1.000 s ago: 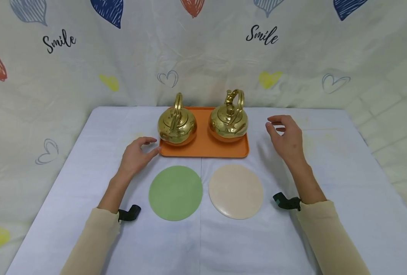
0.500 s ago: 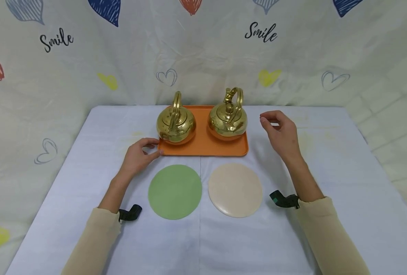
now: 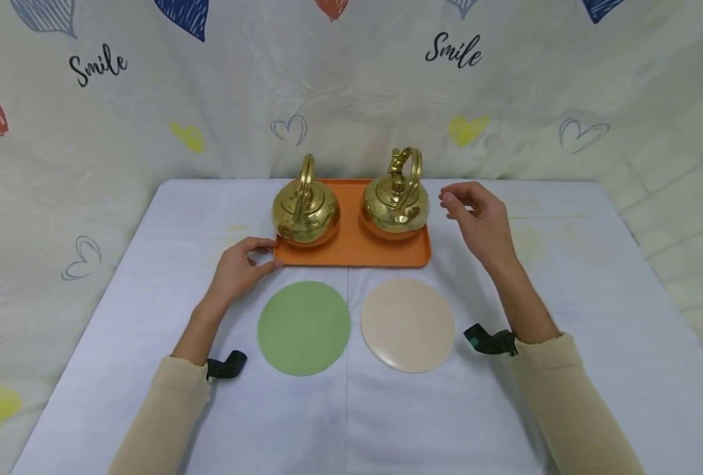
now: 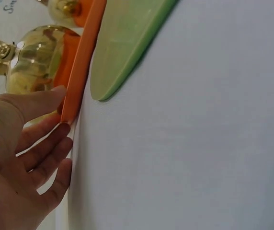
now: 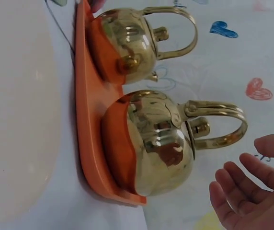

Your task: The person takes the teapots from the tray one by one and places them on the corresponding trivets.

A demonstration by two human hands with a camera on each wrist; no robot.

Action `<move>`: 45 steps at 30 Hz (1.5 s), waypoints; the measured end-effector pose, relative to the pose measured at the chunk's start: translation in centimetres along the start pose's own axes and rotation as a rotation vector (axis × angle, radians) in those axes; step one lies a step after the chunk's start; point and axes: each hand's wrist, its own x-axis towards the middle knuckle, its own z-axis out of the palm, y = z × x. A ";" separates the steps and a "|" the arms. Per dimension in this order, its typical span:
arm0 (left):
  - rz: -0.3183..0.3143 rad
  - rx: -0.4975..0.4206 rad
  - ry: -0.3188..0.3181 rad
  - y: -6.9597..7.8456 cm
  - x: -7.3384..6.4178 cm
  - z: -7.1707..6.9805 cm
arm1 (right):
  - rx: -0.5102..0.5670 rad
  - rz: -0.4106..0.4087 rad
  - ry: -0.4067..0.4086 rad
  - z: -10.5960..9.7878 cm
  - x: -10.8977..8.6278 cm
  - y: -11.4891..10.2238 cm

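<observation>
Left hand (image 3: 237,267): thumb over rim, fingers at outer edge; pinches near left corner of orange tray (image 3: 351,254), presumably to steady it.
Right hand (image 3: 486,227): fingers loosely curled, thumb apart, nothing held; just beside right kettle (image 3: 394,206), not touching.
Orange tray: at back of table, apparently keeping right kettle and left kettle (image 3: 305,212) together, both upright. Kettles: polished, gold-coloured, round-bellied, arch-handled; bases mirror orange.
Green disc (image 3: 303,328), beige disc (image 3: 408,325): flat, smooth, side by side before tray.
White cloth (image 3: 286,422): matte, center crease.
</observation>
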 end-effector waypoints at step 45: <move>-0.072 -0.023 -0.027 0.1 0.5 -0.2 | 0.117 0.012 -0.109 2.3 2.1 -2.1</move>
